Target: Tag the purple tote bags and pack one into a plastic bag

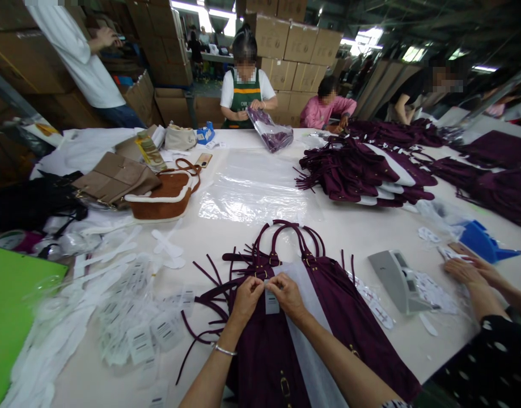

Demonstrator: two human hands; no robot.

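Observation:
A dark purple handbag [260, 351] with looped handles, fringe strips and gold-coloured buckles lies on the table in front of me. White sheet material [305, 334] runs down it between its purple parts. Just below the handles, my left hand [248, 294] and my right hand [289, 296] meet with fingertips pinched. A small pale tag [272, 301] hangs under the right fingertips. What the left fingertips pinch is too small to make out. Left of the bag lies a loose pile of similar tags [130, 317] in clear sleeves.
More purple bags [371, 167] are stacked at the back right. A grey tape dispenser [394, 280] stands at right, near a co-worker's hands [468, 272] and a blue dispenser [483, 241]. Clear plastic bags [251, 192] lie mid-table; a brown bag [160, 195] sits left. Co-workers stand across.

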